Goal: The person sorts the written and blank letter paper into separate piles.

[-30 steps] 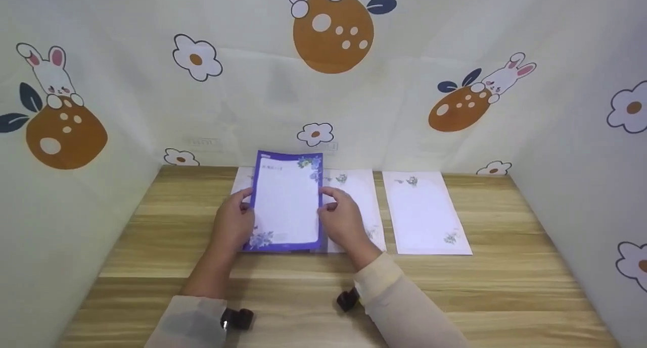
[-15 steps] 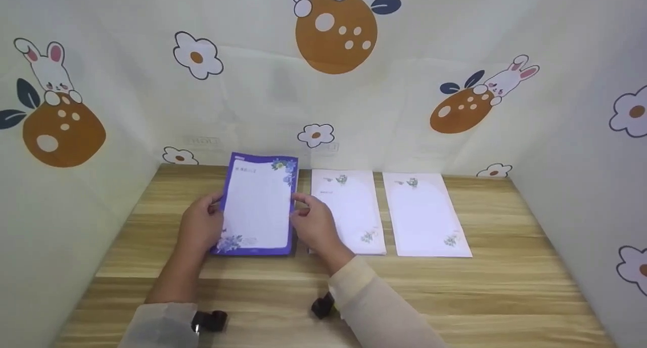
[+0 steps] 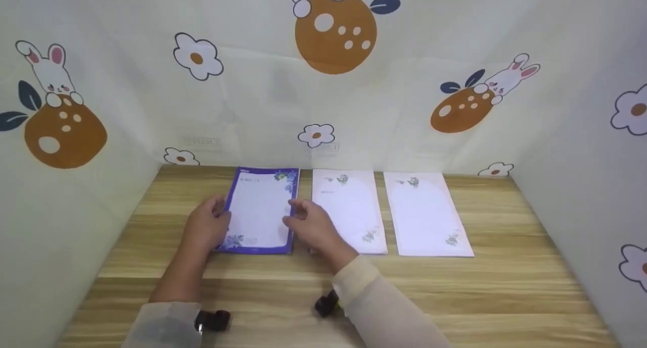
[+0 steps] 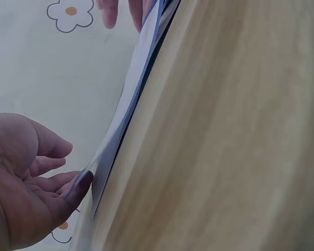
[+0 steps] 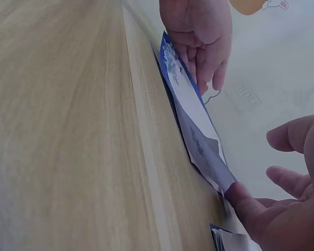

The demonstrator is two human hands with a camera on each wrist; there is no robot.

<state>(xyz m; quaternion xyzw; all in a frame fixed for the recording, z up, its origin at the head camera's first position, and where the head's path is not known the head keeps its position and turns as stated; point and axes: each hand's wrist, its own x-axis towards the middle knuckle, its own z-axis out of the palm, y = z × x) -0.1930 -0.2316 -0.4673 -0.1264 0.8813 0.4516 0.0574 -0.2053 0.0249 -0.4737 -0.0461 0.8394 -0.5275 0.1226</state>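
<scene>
A sheet of paper with a purple border and blue flowers point(image 3: 260, 211) lies at the left of a row on the wooden table, over other paper whose layers show at its edge in the wrist views. My left hand point(image 3: 206, 224) is at the sheet's left edge, its thumb against the paper and its fingers loosely bent. At the right edge my right hand point(image 3: 314, 226) touches the sheet with the thumb, the other fingers spread apart from it in the right wrist view. Right beside that hand lies a stack of white floral paper point(image 3: 349, 211), partly covered by it.
Farther right lies a white floral sheet point(image 3: 427, 214), separated from the middle stack by a narrow strip of wooden table point(image 3: 505, 287). A cloth backdrop point(image 3: 242, 95) with rabbits, oranges and flowers rises along the table's back and both sides.
Both hands have carried the purple-bordered sheet leftward, off the middle stack, and lowered it onto the left place. The fingers have loosened from its edges.
</scene>
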